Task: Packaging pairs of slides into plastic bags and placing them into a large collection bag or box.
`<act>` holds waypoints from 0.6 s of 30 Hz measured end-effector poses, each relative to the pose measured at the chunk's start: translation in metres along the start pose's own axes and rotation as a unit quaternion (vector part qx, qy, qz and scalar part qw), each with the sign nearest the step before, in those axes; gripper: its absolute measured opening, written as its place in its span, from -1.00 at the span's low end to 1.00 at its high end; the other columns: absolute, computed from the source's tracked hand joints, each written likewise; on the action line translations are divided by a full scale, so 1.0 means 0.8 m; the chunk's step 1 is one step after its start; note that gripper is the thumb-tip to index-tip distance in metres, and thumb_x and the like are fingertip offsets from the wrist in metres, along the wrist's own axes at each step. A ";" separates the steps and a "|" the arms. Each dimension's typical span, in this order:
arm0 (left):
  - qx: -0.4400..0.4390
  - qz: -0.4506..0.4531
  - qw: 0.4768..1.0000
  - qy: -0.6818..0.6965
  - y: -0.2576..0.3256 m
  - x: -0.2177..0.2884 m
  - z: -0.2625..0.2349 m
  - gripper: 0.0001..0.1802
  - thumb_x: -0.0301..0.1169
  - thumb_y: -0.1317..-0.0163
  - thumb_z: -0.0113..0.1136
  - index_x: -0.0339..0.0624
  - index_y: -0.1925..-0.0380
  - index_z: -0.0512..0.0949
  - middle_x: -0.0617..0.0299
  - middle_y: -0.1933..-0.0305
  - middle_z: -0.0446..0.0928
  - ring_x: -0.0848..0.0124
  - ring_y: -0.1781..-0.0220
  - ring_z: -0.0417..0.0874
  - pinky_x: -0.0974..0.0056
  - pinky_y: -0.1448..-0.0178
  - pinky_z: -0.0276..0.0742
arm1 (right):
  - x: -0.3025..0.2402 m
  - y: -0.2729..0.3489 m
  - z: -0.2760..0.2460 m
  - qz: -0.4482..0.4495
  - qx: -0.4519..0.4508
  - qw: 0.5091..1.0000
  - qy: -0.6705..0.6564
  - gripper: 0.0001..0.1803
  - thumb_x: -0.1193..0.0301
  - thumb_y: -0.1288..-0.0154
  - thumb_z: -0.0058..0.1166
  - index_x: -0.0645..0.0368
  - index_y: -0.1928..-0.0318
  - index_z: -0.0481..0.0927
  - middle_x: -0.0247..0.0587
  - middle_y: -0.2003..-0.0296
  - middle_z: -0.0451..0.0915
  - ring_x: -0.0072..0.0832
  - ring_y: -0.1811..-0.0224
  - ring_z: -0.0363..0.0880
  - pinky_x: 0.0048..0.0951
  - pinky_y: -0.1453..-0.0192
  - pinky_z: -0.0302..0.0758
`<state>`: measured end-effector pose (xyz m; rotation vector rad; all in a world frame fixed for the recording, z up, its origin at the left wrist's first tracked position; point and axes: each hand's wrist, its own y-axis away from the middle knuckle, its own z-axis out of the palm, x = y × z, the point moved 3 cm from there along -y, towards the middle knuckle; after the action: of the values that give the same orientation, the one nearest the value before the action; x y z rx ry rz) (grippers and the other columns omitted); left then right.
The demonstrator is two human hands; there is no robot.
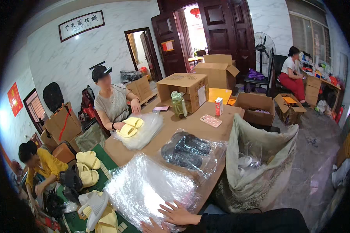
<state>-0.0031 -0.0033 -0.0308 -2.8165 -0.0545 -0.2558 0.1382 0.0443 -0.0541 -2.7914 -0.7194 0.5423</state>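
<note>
Apparently both hands — right hand (pixel 179 214), left hand (pixel 153 226) — flat on plastic bags (pixel 149 186) (long axis away).

White marble-patterned walls (pixel 77 58), dark wooden doors (pixel 217 27), grey floor (pixel 319 155), barred window (pixel 307 31).

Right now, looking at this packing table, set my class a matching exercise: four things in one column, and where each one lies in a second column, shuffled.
Things:
1. yellow slippers
2. dark slippers
3. stack of clear bags
4. green bottle

Places:
A. under the person's own hands, near table edge
B. beside the cardboard box, far end
C. in a co-worker's hands
D. inside a clear bag, mid-table

Pairs: 1-C, 2-D, 3-A, 4-B
</note>
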 end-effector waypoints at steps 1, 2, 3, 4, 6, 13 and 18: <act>0.025 0.005 1.000 -0.002 0.002 -0.003 0.005 -0.30 0.04 -0.35 -0.13 0.00 -0.41 0.10 -0.38 -0.42 -0.02 -0.27 -0.41 0.08 -0.26 -0.38 0.01 | 0.000 0.001 -0.001 0.000 0.009 1.000 0.002 -0.35 -0.03 -0.43 -0.30 -0.09 -0.43 0.08 -0.27 -0.42 0.11 -0.20 -0.47 0.03 0.04 -0.47 -0.18; 0.030 0.020 0.999 -0.021 0.003 -0.006 0.011 -0.31 0.04 -0.36 -0.17 0.01 -0.41 0.10 -0.37 -0.42 -0.04 -0.27 -0.42 0.06 -0.26 -0.39 0.00 | -0.001 0.001 -0.001 0.000 0.009 1.000 0.001 -0.35 -0.03 -0.43 -0.30 -0.09 -0.43 0.08 -0.27 -0.42 0.11 -0.20 -0.47 0.03 0.04 -0.47 -0.18; 0.029 0.020 0.999 -0.022 0.003 -0.003 0.008 -0.31 0.04 -0.36 -0.17 0.01 -0.41 0.10 -0.37 -0.42 -0.04 -0.27 -0.42 0.06 -0.26 -0.39 0.00 | 0.000 0.003 -0.002 -0.003 0.031 1.000 -0.001 -0.36 -0.03 -0.44 -0.30 -0.09 -0.43 0.09 -0.26 -0.42 0.11 -0.21 -0.47 0.04 0.02 -0.47 -0.20; 0.023 0.024 0.999 -0.024 0.002 0.001 0.003 -0.31 0.05 -0.36 -0.17 0.01 -0.41 0.10 -0.38 -0.42 -0.04 -0.27 -0.42 0.06 -0.26 -0.39 0.00 | 0.000 0.005 -0.003 -0.006 0.053 0.999 -0.003 -0.37 -0.02 -0.45 -0.31 -0.09 -0.42 0.11 -0.24 -0.42 0.12 -0.23 -0.46 0.05 0.00 -0.47 -0.21; 0.016 0.028 0.999 -0.028 0.003 0.003 0.000 -0.30 0.05 -0.36 -0.17 0.00 -0.41 0.10 -0.38 -0.42 -0.04 -0.27 -0.42 0.05 -0.26 -0.39 -0.01 | 0.001 0.005 -0.002 -0.006 0.056 0.998 -0.005 -0.37 -0.02 -0.45 -0.31 -0.08 -0.42 0.11 -0.24 -0.42 0.11 -0.23 -0.46 0.05 0.00 -0.47 -0.20; 0.031 0.031 0.998 -0.037 0.006 -0.004 0.013 -0.29 0.04 -0.36 -0.17 -0.03 -0.42 0.09 -0.40 -0.41 -0.04 -0.27 -0.43 0.01 -0.27 -0.41 -0.06 | 0.001 0.005 0.000 -0.007 0.067 0.998 -0.005 -0.35 -0.04 -0.41 -0.27 -0.06 -0.41 0.14 -0.28 -0.39 0.18 -0.25 -0.44 0.10 0.00 -0.46 -0.19; 0.042 0.016 0.999 0.015 0.007 -0.006 0.015 -0.29 0.04 -0.36 -0.16 -0.04 -0.42 0.08 -0.41 -0.41 -0.02 -0.26 -0.44 0.02 -0.27 -0.41 -0.07 | -0.001 0.006 -0.003 -0.008 0.071 0.997 -0.012 -0.35 -0.04 -0.42 -0.29 -0.05 -0.41 0.16 -0.27 -0.39 0.18 -0.24 -0.44 0.10 -0.01 -0.46 -0.18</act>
<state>-0.0051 -0.0049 -0.0447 -2.7264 -0.0136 -0.2828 0.1404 0.0391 -0.0527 -2.6514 -0.6789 0.6003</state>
